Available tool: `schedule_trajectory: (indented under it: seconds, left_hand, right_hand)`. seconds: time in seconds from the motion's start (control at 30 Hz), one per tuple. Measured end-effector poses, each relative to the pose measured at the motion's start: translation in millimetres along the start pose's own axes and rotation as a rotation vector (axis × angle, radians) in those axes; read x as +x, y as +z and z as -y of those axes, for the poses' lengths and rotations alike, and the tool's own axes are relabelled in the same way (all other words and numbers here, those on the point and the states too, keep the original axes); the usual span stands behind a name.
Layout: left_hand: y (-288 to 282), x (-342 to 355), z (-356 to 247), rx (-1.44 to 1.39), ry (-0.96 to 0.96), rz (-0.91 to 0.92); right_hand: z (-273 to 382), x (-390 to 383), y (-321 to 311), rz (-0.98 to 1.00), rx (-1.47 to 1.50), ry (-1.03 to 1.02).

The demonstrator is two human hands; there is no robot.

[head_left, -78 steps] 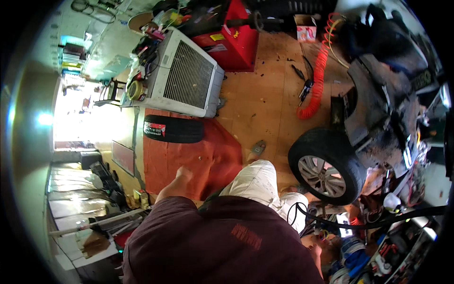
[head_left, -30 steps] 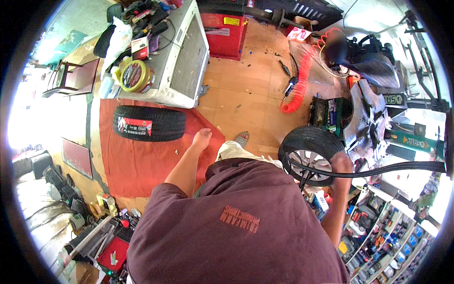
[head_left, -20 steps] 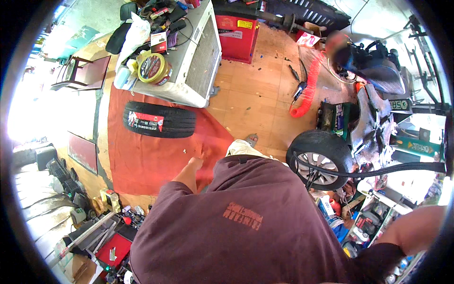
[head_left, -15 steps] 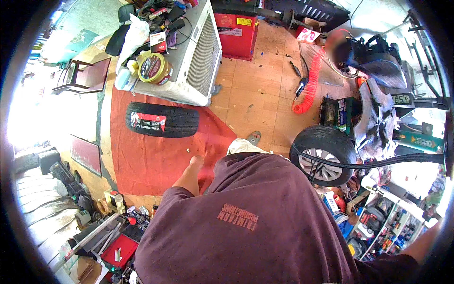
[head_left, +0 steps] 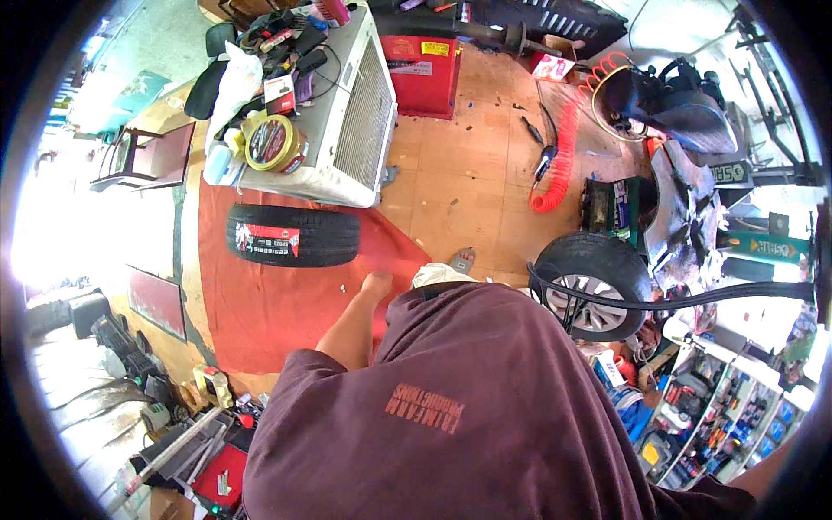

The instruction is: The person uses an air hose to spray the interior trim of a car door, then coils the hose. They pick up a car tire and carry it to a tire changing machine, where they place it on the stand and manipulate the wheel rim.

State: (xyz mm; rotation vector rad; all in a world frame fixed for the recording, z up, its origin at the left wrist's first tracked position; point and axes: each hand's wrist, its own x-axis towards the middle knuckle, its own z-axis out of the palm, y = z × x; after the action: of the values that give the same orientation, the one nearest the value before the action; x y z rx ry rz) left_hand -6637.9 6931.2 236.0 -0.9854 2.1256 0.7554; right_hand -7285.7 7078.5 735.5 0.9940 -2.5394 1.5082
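My left hand hangs above the red floor mat, beside my maroon shirt. Its fingers are too small and foreshortened to make out, and nothing shows in it. Nearest to it, a black tire with a red and white label stands on its tread on the mat. My right forearm reaches out past the lower right rim, so that hand is out of the picture. On my right is a wheel with a silver alloy rim, with black hoses running across it.
Ahead on the left stands a white cabinet topped with a round yellow tin and clutter. A red coiled air hose lies on the tan floor. Tire machine parts stand at right, near a shelf of tools. Scrap fills the lower left.
My view has shifted slightly, so the tire and cabinet sit a little lower and farther left. The left hand remains over the mat; the right forearm shows less at the rim.
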Motion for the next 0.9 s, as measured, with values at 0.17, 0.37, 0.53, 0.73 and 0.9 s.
schedule_trajectory:
  seconds: [0.17, 0.37, 0.53, 0.73, 0.9]
  left_hand:
    - [-16.2, -3.7, 12.7, 0.254, 0.121, -0.050]
    - [12.4, -5.2, 56.8, 0.184, -0.090, 0.089]
    - [-47.2, -31.1, 5.0, 0.195, 0.021, 0.106]
    - [17.5, 7.5, 63.8, -0.747, -0.279, -0.206]
    - [-6.2, 22.3, 45.6, -0.999, -0.346, -0.300]
  right_hand:
    - [7.4, 12.8, 7.3, 0.002, -0.032, -0.006]
    - [-3.8, 27.2, 15.3, -0.013, -0.033, 0.030]
    - [18.7, 75.6, 27.4, -0.016, -0.058, -0.041]
    - [64.9, 198.4, 97.3, 0.059, 0.056, -0.204]
    - [108.3, 316.6, 235.2, 0.237, 0.172, -0.297]
